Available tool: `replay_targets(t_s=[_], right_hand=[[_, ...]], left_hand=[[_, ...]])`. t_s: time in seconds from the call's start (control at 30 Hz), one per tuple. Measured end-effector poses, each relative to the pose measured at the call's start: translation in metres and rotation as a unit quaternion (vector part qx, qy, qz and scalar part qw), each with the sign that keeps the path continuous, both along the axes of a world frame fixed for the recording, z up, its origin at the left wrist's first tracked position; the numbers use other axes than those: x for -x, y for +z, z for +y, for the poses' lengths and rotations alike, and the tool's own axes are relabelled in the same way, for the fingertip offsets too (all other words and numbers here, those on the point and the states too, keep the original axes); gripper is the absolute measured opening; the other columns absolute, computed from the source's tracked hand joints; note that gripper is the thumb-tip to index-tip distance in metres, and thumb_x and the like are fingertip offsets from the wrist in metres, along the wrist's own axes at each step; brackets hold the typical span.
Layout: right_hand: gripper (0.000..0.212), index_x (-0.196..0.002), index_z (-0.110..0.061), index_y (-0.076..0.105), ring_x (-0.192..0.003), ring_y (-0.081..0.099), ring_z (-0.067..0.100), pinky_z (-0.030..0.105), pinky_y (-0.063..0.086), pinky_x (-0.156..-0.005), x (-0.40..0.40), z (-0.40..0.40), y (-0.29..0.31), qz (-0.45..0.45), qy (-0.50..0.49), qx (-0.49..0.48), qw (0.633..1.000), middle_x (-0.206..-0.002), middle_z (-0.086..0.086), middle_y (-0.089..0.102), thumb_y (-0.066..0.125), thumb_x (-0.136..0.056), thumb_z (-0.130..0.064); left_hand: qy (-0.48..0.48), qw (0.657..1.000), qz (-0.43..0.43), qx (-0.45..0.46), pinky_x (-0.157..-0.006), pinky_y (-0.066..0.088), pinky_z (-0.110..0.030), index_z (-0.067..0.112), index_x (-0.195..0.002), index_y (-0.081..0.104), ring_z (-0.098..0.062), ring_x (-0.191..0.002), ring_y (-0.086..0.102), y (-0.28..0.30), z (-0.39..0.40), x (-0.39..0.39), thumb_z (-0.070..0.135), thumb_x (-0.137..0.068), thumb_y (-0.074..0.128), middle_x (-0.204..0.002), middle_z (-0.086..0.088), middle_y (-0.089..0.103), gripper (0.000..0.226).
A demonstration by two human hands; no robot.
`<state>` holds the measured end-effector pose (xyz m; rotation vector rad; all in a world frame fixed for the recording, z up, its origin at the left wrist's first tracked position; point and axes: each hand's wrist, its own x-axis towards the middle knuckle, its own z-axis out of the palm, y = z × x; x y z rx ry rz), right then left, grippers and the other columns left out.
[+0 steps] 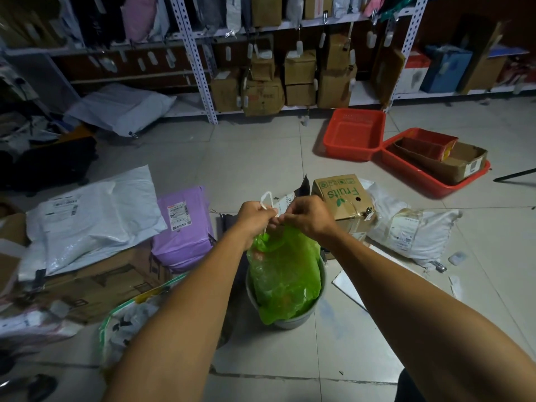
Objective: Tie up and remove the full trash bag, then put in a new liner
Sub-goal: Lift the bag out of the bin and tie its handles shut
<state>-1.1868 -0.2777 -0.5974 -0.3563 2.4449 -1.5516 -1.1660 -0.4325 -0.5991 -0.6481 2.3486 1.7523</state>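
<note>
Several parcels lay on the tiled floor (261,158) at the left — a large white mailer (95,219) and, just beside it, a purple mailer (182,227) with a printed label. Nearer the camera on that side sat a clear bag with green trim (127,317), stuffed with crumpled waste.

At the centre stood a grey bin (293,322), and out of it rose the green trash bag (285,274), full and gathered to a neck at the top. The left hand (253,216) was curled tight around a white drawstring (266,200), whose loop stuck up above the knuckles. The right hand (309,214) pinched the other end of the string at the bag's neck, its fingers closed on it, the two hands nearly touching. The bag's lower part was still inside the bin.

Right of the hands lay a tipped cardboard box printed "Fruits" (343,198), with another white mailer (412,230) beside it. Farther right, well apart from the bin, sat two red trays — one red tray (355,134) bare inside, the second red tray (417,175) holding cardboard boxes. Metal shelving (197,68) with cartons ran along the back.
</note>
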Motion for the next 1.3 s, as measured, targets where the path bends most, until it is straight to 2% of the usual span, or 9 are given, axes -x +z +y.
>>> replay_targets(t_s=[0.2,0.33,0.47,0.57,0.67,0.77,0.93,1.07,1.3], right_hand=[[0.026,-0.086,0.002,0.066,-0.077,0.069,0.028,0.046,0.057,-0.077,-0.007,-0.002,0.002,-0.024,0.016,0.037,0.999,-0.085,0.02,0.073,0.084,-0.073,-0.013],[0.015,-0.085,0.0,0.073,-0.082,0.072,0.027,0.042,0.059,-0.081,-0.004,-0.003,0.0,-0.023,0.029,0.04,0.999,-0.084,0.015,0.075,0.078,-0.078,-0.012],[0.009,-0.087,-0.008,0.076,-0.078,0.066,0.018,0.036,0.056,-0.075,0.001,-0.003,-0.004,0.034,-0.02,-0.053,0.998,-0.084,0.007,0.074,0.071,-0.085,-0.015],[0.013,-0.083,-0.009,0.077,-0.075,0.063,0.018,0.03,0.049,-0.067,0.0,-0.007,0.0,0.114,0.005,-0.133,0.985,-0.081,0.007,0.073,0.064,-0.086,-0.011],[0.032,-0.059,-0.016,0.064,-0.064,0.054,0.022,0.029,0.038,-0.059,0.001,-0.011,0.002,0.109,0.063,-0.195,0.973,-0.062,0.006,0.059,0.055,-0.089,-0.008],[0.027,-0.073,-0.012,0.068,-0.074,0.055,0.023,0.029,0.039,-0.064,0.003,-0.009,0.002,0.063,0.111,-0.229,0.965,-0.074,0.01,0.062,0.049,-0.092,-0.007],[0.026,-0.092,0.007,0.068,-0.075,0.052,0.024,0.04,0.044,-0.064,0.005,-0.009,0.0,-0.07,0.108,-0.132,0.983,-0.083,0.023,0.062,0.046,-0.092,-0.006],[0.023,-0.092,0.009,0.067,-0.066,0.045,0.019,0.029,0.036,-0.059,0.005,-0.001,0.0,-0.153,0.052,-0.023,0.987,-0.074,0.013,0.055,0.047,-0.093,-0.002],[0.024,-0.096,0.009,0.068,-0.079,0.057,0.024,0.035,0.048,-0.073,0.005,0.001,0.003,-0.167,0.031,0.041,0.985,-0.084,0.018,0.064,0.049,-0.097,-0.006]], left_hand=[[0.011,1.0,-0.001,0.005,-0.069,0.052,-0.028,0.005,-0.1,0.071,-0.021,-0.078,0.066,-0.003,-0.001,-0.003,0.021,-0.088,0.067,-0.093,-0.013,0.073,0.02],[0.008,1.0,0.017,0.014,-0.082,0.054,-0.038,0.01,-0.11,0.066,-0.024,-0.091,0.067,0.001,-0.002,-0.006,0.028,-0.09,0.066,-0.099,-0.011,0.072,0.027],[-0.042,0.999,0.014,0.019,-0.069,0.047,-0.024,0.018,-0.123,0.046,-0.017,-0.095,0.064,0.006,-0.007,-0.01,0.019,-0.081,0.076,-0.101,-0.004,0.07,0.051],[-0.063,0.996,0.042,0.036,-0.07,0.049,-0.026,0.019,-0.109,0.044,-0.02,-0.088,0.065,0.003,-0.01,-0.011,0.005,-0.081,0.074,-0.102,-0.011,0.069,0.044],[-0.063,0.989,0.102,0.088,-0.081,0.053,-0.035,0.02,-0.083,0.051,-0.022,-0.087,0.065,0.001,-0.011,-0.009,0.0,-0.082,0.071,-0.088,-0.005,0.067,0.028],[-0.081,0.98,0.116,0.14,-0.09,0.055,-0.041,0.02,-0.067,0.064,-0.021,-0.092,0.067,-0.003,-0.014,-0.007,-0.006,-0.085,0.064,-0.09,-0.003,0.072,0.031],[-0.087,0.972,0.097,0.195,-0.084,0.056,-0.031,0.023,-0.073,0.077,-0.015,-0.087,0.069,-0.009,-0.01,-0.006,0.0,-0.089,0.06,-0.089,0.003,0.076,0.032],[-0.127,0.977,0.064,0.159,-0.089,0.054,-0.032,0.017,-0.095,0.078,-0.016,-0.095,0.067,-0.013,-0.011,-0.008,0.003,-0.087,0.067,-0.099,0.001,0.075,0.02],[-0.134,0.985,0.085,0.075,-0.071,0.054,-0.026,0.02,-0.079,0.075,-0.015,-0.084,0.068,-0.009,-0.015,-0.008,0.035,-0.066,0.087,-0.081,0.007,0.073,0.023]])
